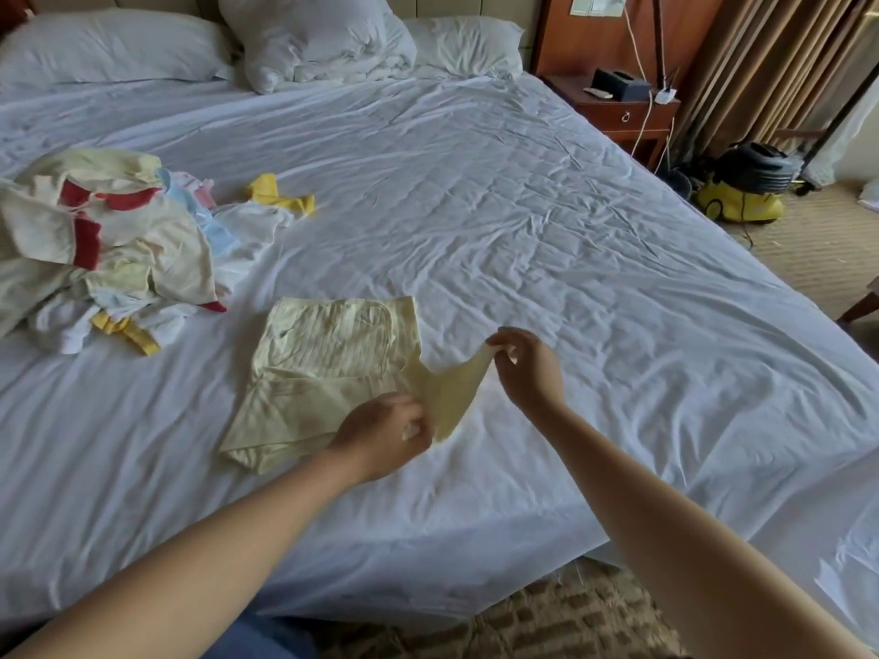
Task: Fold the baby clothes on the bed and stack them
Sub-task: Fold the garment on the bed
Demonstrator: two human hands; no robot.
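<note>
Early going: pinching a flap of the yellow garment (323, 373), centre frame, with left hand (385, 435) and right hand (528, 368), fingers curled on cloth. Left to fold: heap (109, 244), upper left.

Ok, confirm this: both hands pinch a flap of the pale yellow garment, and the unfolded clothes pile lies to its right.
Wrong side. The head view shows the clothes pile lying left of the pale yellow garment, not right. The left hand and right hand do pinch its flap.
</note>
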